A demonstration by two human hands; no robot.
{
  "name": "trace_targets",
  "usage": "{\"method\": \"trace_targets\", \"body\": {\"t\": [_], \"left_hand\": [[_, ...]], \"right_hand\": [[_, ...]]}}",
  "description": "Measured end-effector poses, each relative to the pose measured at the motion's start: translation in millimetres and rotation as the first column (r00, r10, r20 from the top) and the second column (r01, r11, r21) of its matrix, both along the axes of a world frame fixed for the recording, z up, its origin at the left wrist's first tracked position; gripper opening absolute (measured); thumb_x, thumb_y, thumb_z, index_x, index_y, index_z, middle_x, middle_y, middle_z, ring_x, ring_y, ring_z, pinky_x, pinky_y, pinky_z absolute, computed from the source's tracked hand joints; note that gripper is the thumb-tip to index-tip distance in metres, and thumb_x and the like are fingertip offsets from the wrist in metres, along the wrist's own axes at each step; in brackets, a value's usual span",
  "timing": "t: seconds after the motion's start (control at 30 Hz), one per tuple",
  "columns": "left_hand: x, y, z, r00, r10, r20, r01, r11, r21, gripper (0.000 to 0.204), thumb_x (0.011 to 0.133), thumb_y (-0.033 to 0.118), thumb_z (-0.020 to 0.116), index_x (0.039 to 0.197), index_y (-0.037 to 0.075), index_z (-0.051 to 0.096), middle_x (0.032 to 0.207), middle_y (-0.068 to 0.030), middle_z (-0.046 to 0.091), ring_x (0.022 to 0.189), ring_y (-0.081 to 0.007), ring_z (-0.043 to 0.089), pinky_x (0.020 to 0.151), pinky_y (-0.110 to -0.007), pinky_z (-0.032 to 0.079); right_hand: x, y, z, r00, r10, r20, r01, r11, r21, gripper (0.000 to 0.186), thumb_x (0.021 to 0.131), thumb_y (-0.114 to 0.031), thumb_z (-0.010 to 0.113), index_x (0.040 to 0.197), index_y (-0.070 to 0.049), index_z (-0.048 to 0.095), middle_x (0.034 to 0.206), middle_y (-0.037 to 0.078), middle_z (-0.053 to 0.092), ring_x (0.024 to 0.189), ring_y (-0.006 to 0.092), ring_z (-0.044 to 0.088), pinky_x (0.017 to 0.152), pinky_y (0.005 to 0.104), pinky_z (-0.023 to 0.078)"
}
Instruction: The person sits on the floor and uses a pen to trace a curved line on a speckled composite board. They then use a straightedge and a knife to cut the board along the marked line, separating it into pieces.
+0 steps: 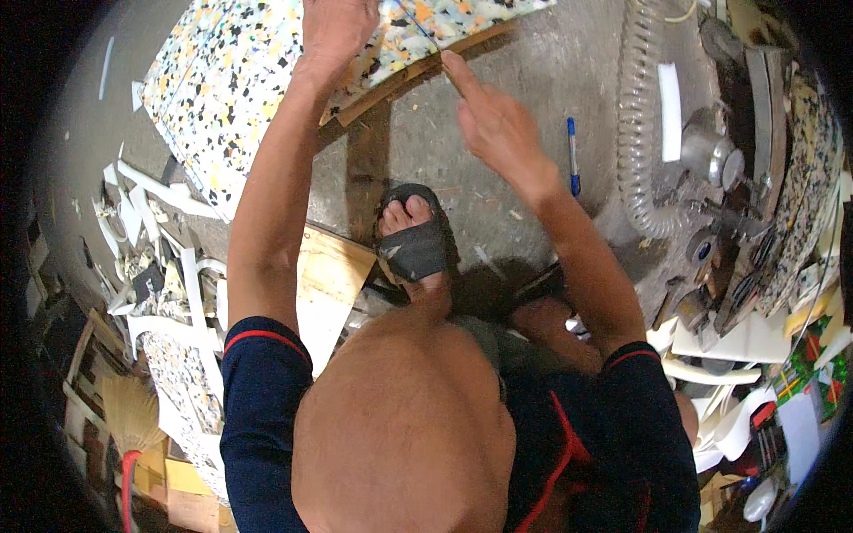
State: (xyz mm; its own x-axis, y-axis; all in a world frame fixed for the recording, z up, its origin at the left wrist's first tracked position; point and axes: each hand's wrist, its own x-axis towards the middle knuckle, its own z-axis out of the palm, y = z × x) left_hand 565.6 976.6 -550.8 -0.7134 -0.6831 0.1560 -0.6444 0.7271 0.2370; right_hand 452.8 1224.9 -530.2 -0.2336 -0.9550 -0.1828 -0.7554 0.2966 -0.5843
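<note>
A speckled foam sheet lies over a brown board edge at the top, with a thin blue line across it. My left hand rests over the sheet at the top edge, its fingers mostly out of view. My right hand reaches the sheet's front edge beside the blue line, index finger extended and the others curled; whether it holds anything is hidden. A blue-capped pen lies on the grey floor to the right of it. My sandalled foot is on the floor between my arms.
At right are a clear coiled hose, a white strip, a metal tool and stacked speckled foam. White offcuts and a straw broom lie at left. A pale board is beside my foot.
</note>
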Motion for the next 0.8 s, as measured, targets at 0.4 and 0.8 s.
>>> {"method": "trace_targets", "body": {"t": [0.4, 0.8], "left_hand": [[0.7, -4.3, -15.5, 0.999, -0.019, -0.028, 0.017, 0.998, -0.063, 0.048, 0.105, 0.022, 0.050, 0.150, 0.006, 0.048, 0.160, -0.0220, 0.039, 0.148, -0.0505, 0.032, 0.120, -0.064, 0.026], [1.7, -8.7, -14.7, 1.000, -0.001, 0.001, 0.002, 0.998, -0.055, 0.048, 0.105, 0.022, 0.051, 0.150, 0.006, 0.049, 0.159, -0.0222, 0.042, 0.148, -0.0490, 0.033, 0.119, -0.064, 0.027]], "right_hand": [[0.0, 37.4, 8.1, 1.000, -0.017, 0.016, 0.016, 0.996, 0.084, 0.074, 0.096, -0.011, 0.058, 0.162, -0.024, 0.027, 0.092, 0.024, 0.067, 0.084, 0.0464, 0.067, 0.074, 0.0546, 0.055], [-0.2, 39.0, -15.3, 0.990, -0.002, -0.142, 0.006, 1.000, 0.027, 0.074, 0.095, -0.015, 0.061, 0.160, -0.029, 0.030, 0.083, 0.021, 0.066, 0.070, 0.0453, 0.067, 0.061, 0.0554, 0.056]]}}
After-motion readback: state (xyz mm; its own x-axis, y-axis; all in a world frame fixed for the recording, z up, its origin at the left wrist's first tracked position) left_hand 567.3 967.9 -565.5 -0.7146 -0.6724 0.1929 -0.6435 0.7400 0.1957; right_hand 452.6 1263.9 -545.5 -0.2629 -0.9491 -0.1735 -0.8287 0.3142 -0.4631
